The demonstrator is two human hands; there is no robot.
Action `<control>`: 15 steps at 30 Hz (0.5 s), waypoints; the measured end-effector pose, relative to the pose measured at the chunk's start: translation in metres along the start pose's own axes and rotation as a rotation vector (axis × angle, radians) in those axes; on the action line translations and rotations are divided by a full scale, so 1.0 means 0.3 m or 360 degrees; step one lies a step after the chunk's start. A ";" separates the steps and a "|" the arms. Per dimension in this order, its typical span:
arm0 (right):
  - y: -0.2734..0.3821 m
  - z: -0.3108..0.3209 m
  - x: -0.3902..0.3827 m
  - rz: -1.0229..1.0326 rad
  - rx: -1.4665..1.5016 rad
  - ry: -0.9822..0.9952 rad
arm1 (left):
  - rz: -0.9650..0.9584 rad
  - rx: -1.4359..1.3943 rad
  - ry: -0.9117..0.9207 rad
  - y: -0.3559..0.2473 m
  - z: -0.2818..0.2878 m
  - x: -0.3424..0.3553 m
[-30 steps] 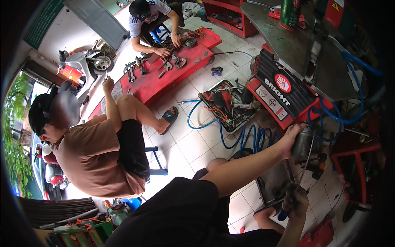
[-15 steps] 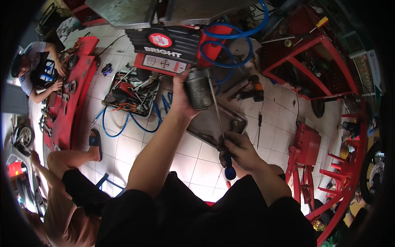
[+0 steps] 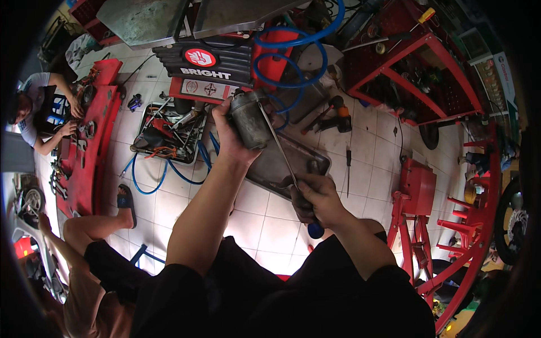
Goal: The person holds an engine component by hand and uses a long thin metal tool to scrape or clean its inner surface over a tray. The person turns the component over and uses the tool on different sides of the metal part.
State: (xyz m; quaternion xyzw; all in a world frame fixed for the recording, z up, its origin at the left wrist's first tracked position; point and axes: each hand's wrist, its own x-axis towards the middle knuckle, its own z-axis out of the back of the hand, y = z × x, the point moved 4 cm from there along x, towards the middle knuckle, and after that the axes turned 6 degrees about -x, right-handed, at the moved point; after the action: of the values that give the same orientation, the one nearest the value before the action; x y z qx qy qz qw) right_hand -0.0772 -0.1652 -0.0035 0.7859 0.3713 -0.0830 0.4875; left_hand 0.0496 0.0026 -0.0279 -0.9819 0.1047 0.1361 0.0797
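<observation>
Left hand (image 3: 234,141) is wrapped around a grimy grey metal cylinder (image 3: 249,119), held up over the dark metal drip tray (image 3: 265,169) on the white tiled floor (image 3: 256,222). Right hand (image 3: 315,197) is closed on a long thin screwdriver with a blue handle (image 3: 315,230); its tip seems to reach the cylinder top, hard to confirm. Cylinder looks heavy, rigid, likely oily and slippery: take it round the mid-body, full palm. Blue coiled air hose (image 3: 293,53) lies behind.
</observation>
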 end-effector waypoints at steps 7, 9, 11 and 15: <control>-0.061 0.136 0.000 0.0816 -0.1736 -0.1096 | 0.0103 -0.0015 -0.0197 0.001 0.085 -0.006; 0.027 0.040 -0.024 0.0724 -0.1527 -0.0828 | 0.0203 0.0085 -0.0350 0.058 0.051 -0.002; 0.006 0.086 -0.029 0.0821 -0.1488 -0.0807 | 0.0291 0.0105 -0.0085 0.085 0.034 0.033; -0.005 -0.005 -0.008 0.0194 -0.0564 -0.0423 | 0.0173 0.0153 0.0060 0.029 0.072 0.011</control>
State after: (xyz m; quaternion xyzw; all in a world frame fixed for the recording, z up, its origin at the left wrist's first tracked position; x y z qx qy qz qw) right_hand -0.0801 -0.1649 -0.0027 0.6912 0.2644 -0.0895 0.6665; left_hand 0.0454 -0.0026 -0.0504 -0.9722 0.1656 0.1166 0.1173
